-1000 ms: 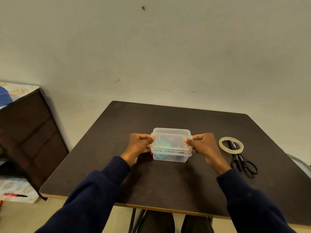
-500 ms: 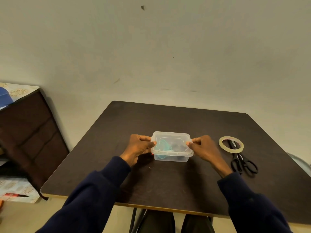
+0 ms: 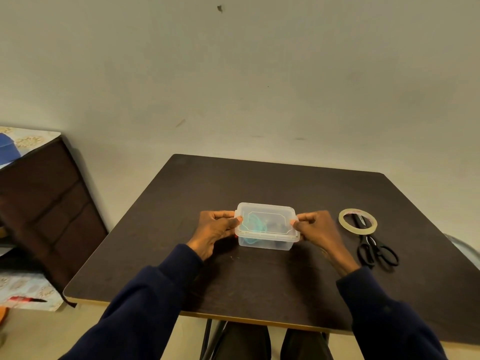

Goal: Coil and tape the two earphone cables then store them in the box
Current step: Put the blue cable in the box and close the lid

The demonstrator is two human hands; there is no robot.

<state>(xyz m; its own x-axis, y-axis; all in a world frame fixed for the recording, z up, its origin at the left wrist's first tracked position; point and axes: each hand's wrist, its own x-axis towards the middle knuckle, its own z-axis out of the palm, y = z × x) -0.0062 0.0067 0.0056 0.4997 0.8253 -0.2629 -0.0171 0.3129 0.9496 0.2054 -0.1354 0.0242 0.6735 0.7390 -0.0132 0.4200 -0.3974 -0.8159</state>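
Note:
A small clear plastic box [image 3: 267,242] stands in the middle of the dark table [image 3: 259,183], with its clear lid [image 3: 266,218] lying flat on top. Through the plastic I see a coiled teal earphone cable [image 3: 253,226] on the left side and a dark coil [image 3: 274,224] beside it. My left hand [image 3: 214,229] grips the left end of the lid and box, thumb on the rim. My right hand [image 3: 318,229] grips the right end the same way.
A roll of clear tape [image 3: 357,220] lies on the table to the right of the box, resting over the blades of black scissors [image 3: 374,249]. A dark wooden cabinet [image 3: 44,211] stands to the left of the table. A wall rises behind.
The lid was held a little above the box a second ago; it has come down and now sits flat on the rim. Both hands stayed at the ends.

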